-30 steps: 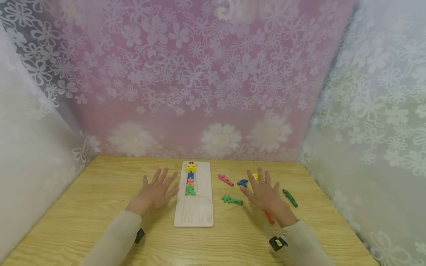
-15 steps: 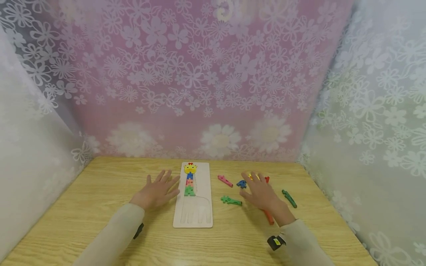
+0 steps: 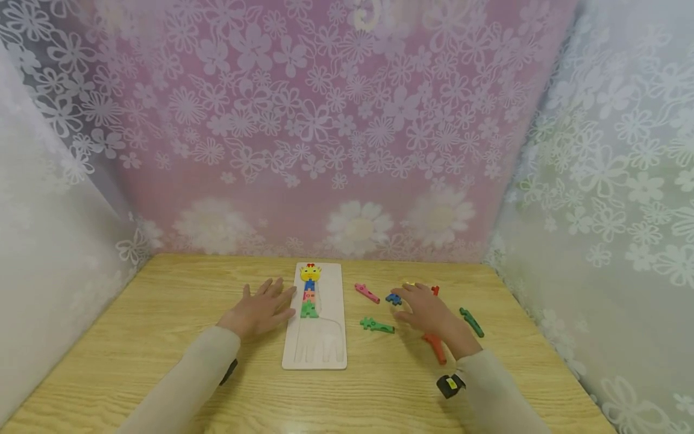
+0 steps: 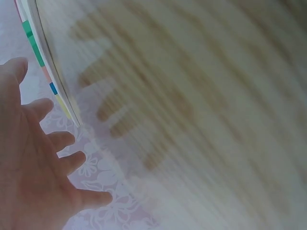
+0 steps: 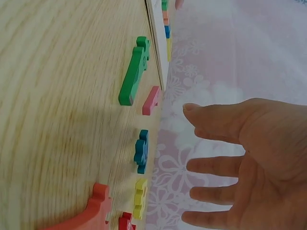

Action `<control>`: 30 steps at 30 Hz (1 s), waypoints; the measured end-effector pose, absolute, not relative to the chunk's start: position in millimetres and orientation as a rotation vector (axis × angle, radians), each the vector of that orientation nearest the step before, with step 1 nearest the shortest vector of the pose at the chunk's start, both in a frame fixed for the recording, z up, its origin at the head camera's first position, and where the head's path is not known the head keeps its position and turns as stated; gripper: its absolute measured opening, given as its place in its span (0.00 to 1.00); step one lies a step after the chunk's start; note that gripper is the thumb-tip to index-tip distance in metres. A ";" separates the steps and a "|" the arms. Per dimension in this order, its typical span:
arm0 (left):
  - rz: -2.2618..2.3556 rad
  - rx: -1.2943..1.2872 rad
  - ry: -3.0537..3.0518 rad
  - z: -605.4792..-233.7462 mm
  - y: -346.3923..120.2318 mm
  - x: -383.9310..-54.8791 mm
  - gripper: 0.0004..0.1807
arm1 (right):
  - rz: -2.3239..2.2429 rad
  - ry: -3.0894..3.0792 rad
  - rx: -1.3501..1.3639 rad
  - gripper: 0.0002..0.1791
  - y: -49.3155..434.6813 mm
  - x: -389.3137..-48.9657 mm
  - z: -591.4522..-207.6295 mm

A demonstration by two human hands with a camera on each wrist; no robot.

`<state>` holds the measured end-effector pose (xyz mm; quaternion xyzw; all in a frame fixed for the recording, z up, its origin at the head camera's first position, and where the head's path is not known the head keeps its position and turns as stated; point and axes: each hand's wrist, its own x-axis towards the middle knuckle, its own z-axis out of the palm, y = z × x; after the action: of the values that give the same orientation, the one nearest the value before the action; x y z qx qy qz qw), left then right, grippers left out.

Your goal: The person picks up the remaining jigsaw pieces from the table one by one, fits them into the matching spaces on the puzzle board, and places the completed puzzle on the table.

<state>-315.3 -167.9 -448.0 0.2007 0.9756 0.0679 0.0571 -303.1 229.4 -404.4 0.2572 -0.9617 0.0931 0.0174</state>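
A pale giraffe puzzle board lies on the table with a yellow giraffe head and blue, pink and green neck pieces set in its upper part. Just left of it my left hand hovers, fingers spread, holding nothing. My right hand hangs over loose puzzle pieces, its fingers extended and apart from them in the right wrist view. Nearest it are a blue piece, a yellow piece, a red piece and an orange-red piece. The head view partly hides the yellow and red ones.
A pink piece and a green piece lie between the board and my right hand. Farther right is a dark green piece. Flower-patterned curtains enclose the wooden table at the back and sides.
My right hand has lowered and drawn slightly back, uncovering the red piece and more of the orange-red one. The left hand has shifted a little right, toward the board. The pieces have stayed put.
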 end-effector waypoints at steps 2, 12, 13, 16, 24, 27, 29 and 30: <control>0.216 0.604 2.945 -448.1 -168.1 -315.3 0.37 | 0.279 -2.986 0.818 0.28 230.2 -304.9 -405.0; 0.237 0.601 2.915 -447.2 -169.1 -314.6 0.38 | 0.296 -3.028 0.870 0.25 230.0 -314.6 -406.5; 0.235 0.603 2.914 -447.2 -169.1 -314.7 0.38 | 0.304 -3.031 0.877 0.25 229.3 -315.3 -406.1; 0.234 0.606 2.911 -446.2 -169.0 -313.9 0.38 | 0.331 -3.041 0.898 0.24 226.2 -317.5 -405.0; 0.261 0.585 2.888 -445.8 -167.2 -313.5 0.37 | 0.392 -3.040 0.965 0.22 219.8 -328.4 -411.4; 0.259 0.581 2.878 -446.3 -166.3 -315.1 0.38 | 0.403 -3.034 0.998 0.20 219.0 -331.7 -414.7; 0.252 0.577 2.875 -447.3 -166.3 -316.7 0.38 | 0.400 -3.021 1.025 0.19 218.4 -333.3 -415.7; 0.244 0.574 2.874 -447.7 -166.3 -317.3 0.38 | 0.397 -3.014 1.034 0.19 218.0 -334.0 -416.0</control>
<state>-317.3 -166.3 -447.7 0.1943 0.9723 0.0827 0.1001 -334.0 218.0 -416.0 0.3219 -0.9380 0.1235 -0.0346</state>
